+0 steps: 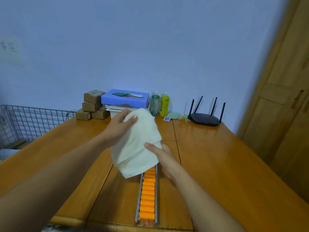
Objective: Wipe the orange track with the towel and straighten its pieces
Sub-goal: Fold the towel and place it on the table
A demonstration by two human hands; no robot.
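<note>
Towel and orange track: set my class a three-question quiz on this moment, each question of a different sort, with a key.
1. True or false: the towel lies flat on the table, with both hands off it.
2. Which stands nearest the yellow bottle? A) black router B) green bottle C) cardboard boxes
3. Fill in: the orange track sits in a ___-coloured metal frame.

Key
1. False: the left hand and right hand hold the towel up over the track's far end.
2. B
3. Silver
</note>
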